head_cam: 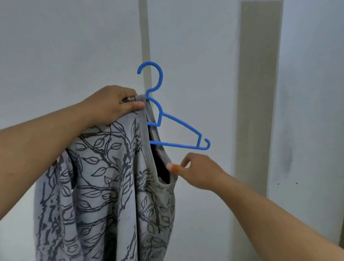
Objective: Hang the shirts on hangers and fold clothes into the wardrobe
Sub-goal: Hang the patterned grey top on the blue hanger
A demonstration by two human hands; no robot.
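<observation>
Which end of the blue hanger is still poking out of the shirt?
The end by the right hand: that arm of the blue hanger is bare. The other end is inside the grey shirt, under the left hand.

grey leaf-print shirt (108,187) half-threaded on tilted blue hanger (177,126)

No readable text, no label, brand, number or sign anywhere, shirt (108,187) bearing only a dark leaf-and-branch print, no lettering in it, hanger (177,128) above the shirt plain blue, unmarked
</observation>
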